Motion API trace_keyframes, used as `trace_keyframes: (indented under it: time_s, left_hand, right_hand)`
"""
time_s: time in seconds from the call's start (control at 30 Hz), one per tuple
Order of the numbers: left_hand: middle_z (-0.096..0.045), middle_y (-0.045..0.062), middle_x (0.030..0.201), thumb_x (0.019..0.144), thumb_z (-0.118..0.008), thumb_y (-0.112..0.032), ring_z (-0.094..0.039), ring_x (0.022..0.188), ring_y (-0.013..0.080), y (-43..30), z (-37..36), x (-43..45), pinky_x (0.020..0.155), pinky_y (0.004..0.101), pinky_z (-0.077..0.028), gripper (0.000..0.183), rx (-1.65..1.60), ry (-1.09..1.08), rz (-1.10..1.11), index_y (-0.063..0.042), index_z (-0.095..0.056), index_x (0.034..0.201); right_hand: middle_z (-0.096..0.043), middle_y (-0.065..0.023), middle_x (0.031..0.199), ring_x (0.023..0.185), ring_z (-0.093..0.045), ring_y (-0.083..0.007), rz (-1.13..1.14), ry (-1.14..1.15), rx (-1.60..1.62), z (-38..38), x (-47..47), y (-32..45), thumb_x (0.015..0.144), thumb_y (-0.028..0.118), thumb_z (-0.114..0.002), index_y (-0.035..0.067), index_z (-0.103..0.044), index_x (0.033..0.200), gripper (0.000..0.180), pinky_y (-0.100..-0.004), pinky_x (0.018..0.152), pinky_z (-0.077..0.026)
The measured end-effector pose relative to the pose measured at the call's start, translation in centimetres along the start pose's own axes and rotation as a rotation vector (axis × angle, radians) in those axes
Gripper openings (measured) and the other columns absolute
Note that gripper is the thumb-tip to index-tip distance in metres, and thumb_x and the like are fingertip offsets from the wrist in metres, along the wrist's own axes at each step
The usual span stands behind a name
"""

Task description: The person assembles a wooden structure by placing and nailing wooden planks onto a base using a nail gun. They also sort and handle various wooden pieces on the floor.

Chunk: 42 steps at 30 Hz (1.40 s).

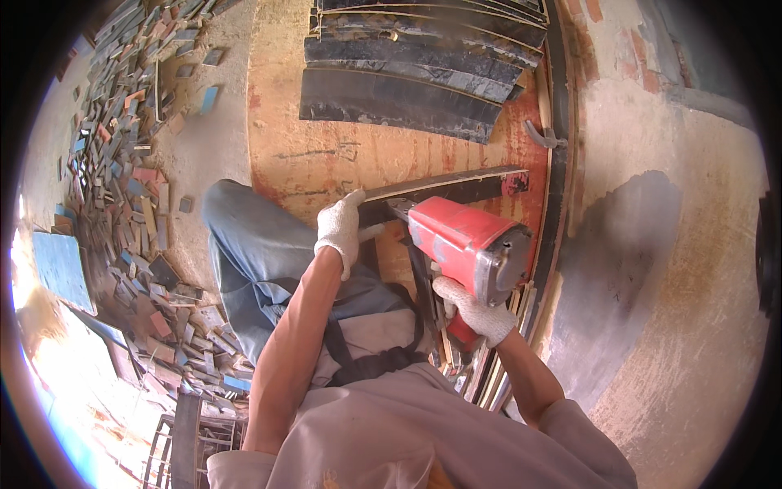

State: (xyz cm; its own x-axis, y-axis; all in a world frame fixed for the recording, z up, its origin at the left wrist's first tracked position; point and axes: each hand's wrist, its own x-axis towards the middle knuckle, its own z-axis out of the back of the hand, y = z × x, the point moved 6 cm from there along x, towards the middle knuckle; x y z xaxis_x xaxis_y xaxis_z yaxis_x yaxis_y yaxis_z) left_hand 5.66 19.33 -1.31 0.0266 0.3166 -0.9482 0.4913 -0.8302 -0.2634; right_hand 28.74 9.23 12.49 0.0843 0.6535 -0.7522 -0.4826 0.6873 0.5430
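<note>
My left hand (339,229), in a white knitted glove, grips the near end of a dark-faced wooden strip (452,186) that reaches to the right across an orange-brown board (293,153). My right hand (473,308), gloved too, is closed around the handle of a red power tool (458,241), possibly a nail gun. The tool's narrow metal nose is at the strip's near side, just right of my left hand; whether it touches cannot be told. Another dark strip runs down from there below the tool, partly hidden by it.
Several dark boards (397,98) lie side by side at the far end of the orange-brown board. A hammer (544,136) rests by the long dark rail (555,183) at the right. Small wood offcuts (122,183) cover the floor at left. A metal rack (160,449) stands lower left.
</note>
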Motion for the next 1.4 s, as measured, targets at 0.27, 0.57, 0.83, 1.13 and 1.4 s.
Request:
trace_keyframes:
  time_s: [0.27,0.57,0.83,1.13,1.4]
  left_hand:
    - [-0.069,0.012,0.139,0.109,-0.068,-0.024,-0.069,0.124,0.0262,-7.3,4.1,-4.7,0.081,0.0402,-0.07,0.037,0.105,0.03,-0.337,-0.004,-0.073,0.14]
    - [-0.07,0.013,0.14,0.11,-0.066,-0.021,-0.071,0.122,0.0236,-21.6,40.6,-12.1,0.1,0.0398,-0.063,0.045,0.971,-0.722,-0.969,-0.005,-0.064,0.152]
    - [-0.071,0.013,0.127,0.11,-0.073,-0.018,-0.067,0.113,0.0248,-12.5,44.1,-6.0,0.104,0.0425,-0.059,0.035,0.529,-0.801,-1.13,0.002,-0.068,0.138]
    - [-0.078,0.02,0.107,0.098,-0.079,-0.026,-0.075,0.1,0.0403,-7.5,30.0,-0.7,0.093,0.0492,-0.059,0.027,0.92,-0.642,-0.978,-0.005,-0.08,0.115]
    - [-0.079,0.017,0.115,0.1,-0.075,-0.032,-0.071,0.112,0.0404,-7.2,33.5,-0.1,0.1,0.0505,-0.056,0.03,0.816,-0.558,-0.693,-0.009,-0.081,0.117]
  right_hand:
    - [-0.058,-0.0017,0.067,0.055,-0.053,-0.015,-0.145,0.014,0.698,6.4,-3.8,3.2,0.102,0.009,-0.069,-0.006,-0.071,0.118,0.022,-0.0302,0.06,-0.045]
    - [-0.055,0.0007,0.07,0.056,-0.054,-0.0132,-0.17,-0.171,0.823,10.3,-3.4,0.1,0.1,0.012,-0.068,-0.004,-0.065,0.138,0.041,-0.0307,0.056,-0.047]
    - [-0.079,-0.0288,0.1,0.097,-0.077,-0.0505,0.179,-0.753,-0.379,4.2,2.3,-2.9,0.089,0.023,-0.087,0.006,-0.063,0.14,0.06,-0.0585,0.083,-0.061]
    - [-0.076,-0.0331,0.122,0.114,-0.073,-0.0513,0.028,-0.593,-0.403,-4.1,6.0,-3.3,0.088,0.019,-0.084,-0.001,-0.032,0.166,0.096,-0.0572,0.098,-0.057]
    - [-0.073,-0.0366,0.13,0.123,-0.073,-0.0478,-0.553,-0.408,-0.694,-5.7,8.1,-3.9,0.094,0.026,-0.078,-0.019,0.001,0.168,0.117,-0.0505,0.103,-0.061]
